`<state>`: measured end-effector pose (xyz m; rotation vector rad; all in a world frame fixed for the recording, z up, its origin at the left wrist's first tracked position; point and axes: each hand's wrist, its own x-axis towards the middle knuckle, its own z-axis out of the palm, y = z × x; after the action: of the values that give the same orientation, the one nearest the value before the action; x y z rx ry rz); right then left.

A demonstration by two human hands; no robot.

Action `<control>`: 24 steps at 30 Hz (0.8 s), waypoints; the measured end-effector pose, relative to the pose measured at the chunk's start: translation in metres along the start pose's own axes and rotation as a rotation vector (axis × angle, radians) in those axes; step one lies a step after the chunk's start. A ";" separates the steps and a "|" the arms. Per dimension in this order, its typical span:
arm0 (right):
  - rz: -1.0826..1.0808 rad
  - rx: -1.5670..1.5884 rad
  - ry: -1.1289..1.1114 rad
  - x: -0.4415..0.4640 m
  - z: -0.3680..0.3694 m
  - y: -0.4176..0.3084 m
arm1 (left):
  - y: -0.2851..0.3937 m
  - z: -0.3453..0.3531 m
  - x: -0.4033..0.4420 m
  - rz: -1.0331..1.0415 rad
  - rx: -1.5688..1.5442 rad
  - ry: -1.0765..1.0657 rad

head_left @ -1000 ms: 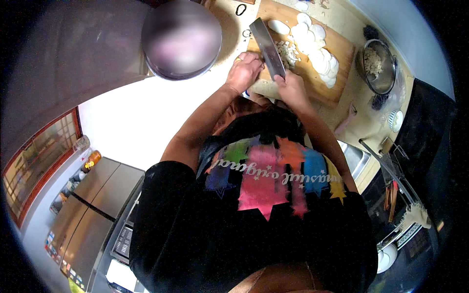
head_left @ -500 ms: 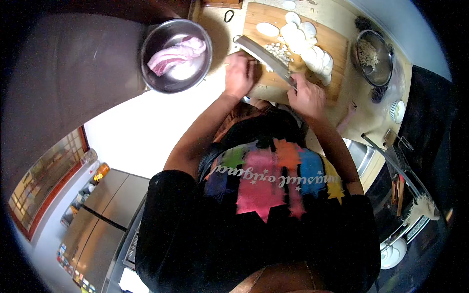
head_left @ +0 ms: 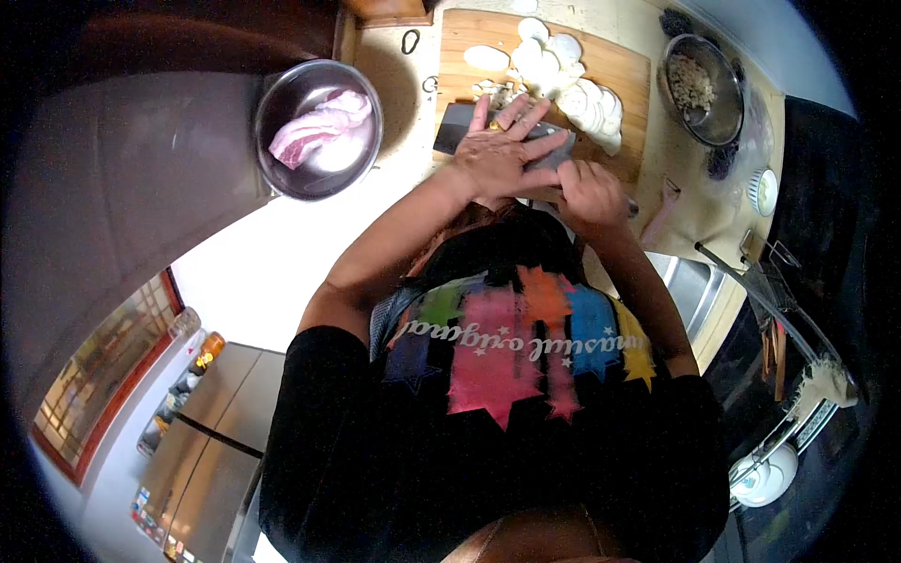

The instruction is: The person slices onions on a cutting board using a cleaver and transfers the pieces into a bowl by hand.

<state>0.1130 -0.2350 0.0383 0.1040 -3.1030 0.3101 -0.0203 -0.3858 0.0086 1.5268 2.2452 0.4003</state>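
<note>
- Right hand: clenched round the handle of the knife, by the near edge of the board.
- Left hand: grasping nothing, fingers spread, back turned up, over the middle of the blade; whether it touches the metal I cannot tell.
- The knife lies crosswise over the near part of the board, broad side up, blade end towards the near left corner; whether it rests on the wood is hidden.
- Chopped bits: just beyond the blade, partly behind the left fingertips.
- Slices: white and overlapping, in a curved row from the far edge down the right half of the board.
- Single slice: on the board near its left edge, apart from the row.
- Meat: in a metal bowl left of the board.
- Mince: in a second bowl near the right edge of the table.
- Striped cup: nearer the person, by that same edge.
</note>
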 end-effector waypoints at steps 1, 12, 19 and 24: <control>0.026 0.011 0.003 -0.006 0.001 0.000 | -0.003 -0.005 0.003 -0.062 0.033 -0.101; 0.306 0.195 -0.106 -0.063 -0.020 0.010 | -0.080 0.004 0.056 0.014 -0.120 -0.023; 0.687 0.676 -0.017 -0.122 0.022 0.008 | -0.074 0.015 0.027 -0.020 -0.190 0.126; 1.010 1.062 0.067 -0.123 0.046 -0.014 | -0.077 0.023 0.041 0.036 -0.111 0.289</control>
<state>0.2363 -0.2495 -0.0071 -1.3758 -2.2500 1.7918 -0.0860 -0.3758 -0.0522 1.5352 2.3638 0.7880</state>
